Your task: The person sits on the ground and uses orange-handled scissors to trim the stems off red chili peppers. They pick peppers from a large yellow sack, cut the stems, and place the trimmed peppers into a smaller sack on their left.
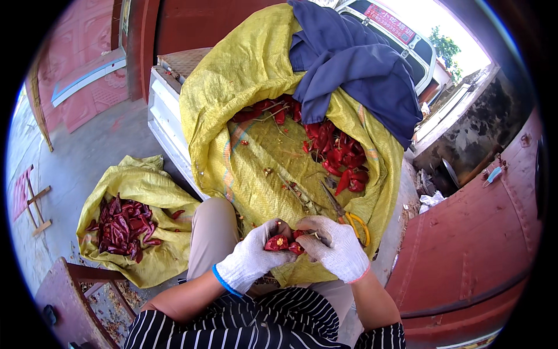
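- Our left hand (251, 256) curls its fingers round several red peppers (276, 243), near centre; overcrowding could drop one.
- Our right hand (335, 244) nearly closes beside them, grip unclear; scissors (341, 215) just beyond could snag it.

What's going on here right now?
A person's gloved left hand holds a few red peppers; the gloved right hand has its fingers at them, though its grip is partly hidden. Scissors lie by the right hand on the big yellow sack, where more peppers sit toward the far side. A pepper pile rests on a smaller sack at left.
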The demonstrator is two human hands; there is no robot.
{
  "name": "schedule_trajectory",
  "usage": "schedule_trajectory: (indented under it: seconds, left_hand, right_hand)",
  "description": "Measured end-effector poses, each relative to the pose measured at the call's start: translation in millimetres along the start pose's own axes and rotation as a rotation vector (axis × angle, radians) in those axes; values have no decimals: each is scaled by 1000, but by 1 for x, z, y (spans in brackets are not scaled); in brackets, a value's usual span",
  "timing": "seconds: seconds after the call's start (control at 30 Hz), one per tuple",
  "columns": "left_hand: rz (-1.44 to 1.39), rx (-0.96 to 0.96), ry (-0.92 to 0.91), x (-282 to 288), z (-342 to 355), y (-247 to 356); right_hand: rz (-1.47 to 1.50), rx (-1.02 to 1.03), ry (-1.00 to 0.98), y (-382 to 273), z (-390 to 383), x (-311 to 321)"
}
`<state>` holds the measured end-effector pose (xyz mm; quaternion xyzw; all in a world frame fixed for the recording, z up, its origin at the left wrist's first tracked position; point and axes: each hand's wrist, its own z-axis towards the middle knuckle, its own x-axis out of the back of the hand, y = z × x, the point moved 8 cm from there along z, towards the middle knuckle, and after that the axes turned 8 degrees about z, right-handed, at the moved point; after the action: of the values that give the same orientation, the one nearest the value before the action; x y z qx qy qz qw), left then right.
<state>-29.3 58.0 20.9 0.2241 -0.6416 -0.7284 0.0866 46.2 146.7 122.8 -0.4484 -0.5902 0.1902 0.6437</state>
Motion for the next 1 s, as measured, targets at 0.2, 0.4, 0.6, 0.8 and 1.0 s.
schedule_trajectory:
  seconds: [0.2,0.4,0.6,0.8,1.0]
  left_hand:
    - [-307,98,-60,-2,5,-11]
    - [-490,86,-145,-14,3,-3]
    - [-437,196,-296,-13,6,-42]
    - [-491,237,-152,-12,1,-46]
    - [-224,120,-91,-3,-2,-31]
  right_hand:
    - [-168,294,88,-8,-6,5]
    - [-521,651,217,-12,-17,-6]
    - [-488,640,219,-20,-19,-9]
    - [45,364,189,9,-10,-5]
    - [944,-358,247,51,-17,-30]
